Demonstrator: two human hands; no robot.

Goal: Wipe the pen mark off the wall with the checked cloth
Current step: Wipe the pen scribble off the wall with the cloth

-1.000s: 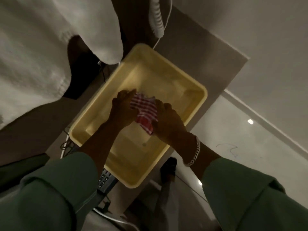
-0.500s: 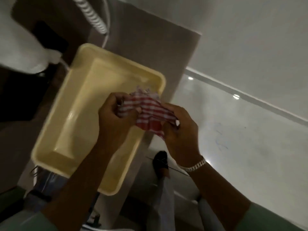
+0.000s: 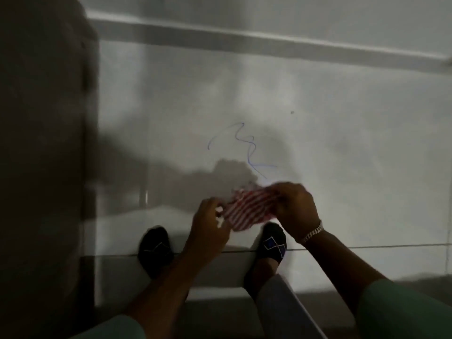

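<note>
A blue squiggly pen mark (image 3: 245, 148) runs across the pale grey wall (image 3: 342, 123) in the middle of the view. Just below its lower end I hold the red and white checked cloth (image 3: 248, 209) bunched between both hands. My left hand (image 3: 210, 222) grips the cloth's left end and my right hand (image 3: 294, 206) grips its right end. A silver bracelet sits on my right wrist. The cloth is close to the wall, slightly below the mark; whether it touches the wall I cannot tell.
A dark brown cabinet side (image 3: 41, 155) fills the left edge. A white trim strip (image 3: 269, 45) crosses the wall high up. My two feet in dark socks (image 3: 156, 248) stand at the wall's base on a pale floor.
The view has swung right from the yellow tub to the wall. Both hands carried the checked cloth away from the tub and up to just under the pen mark.
</note>
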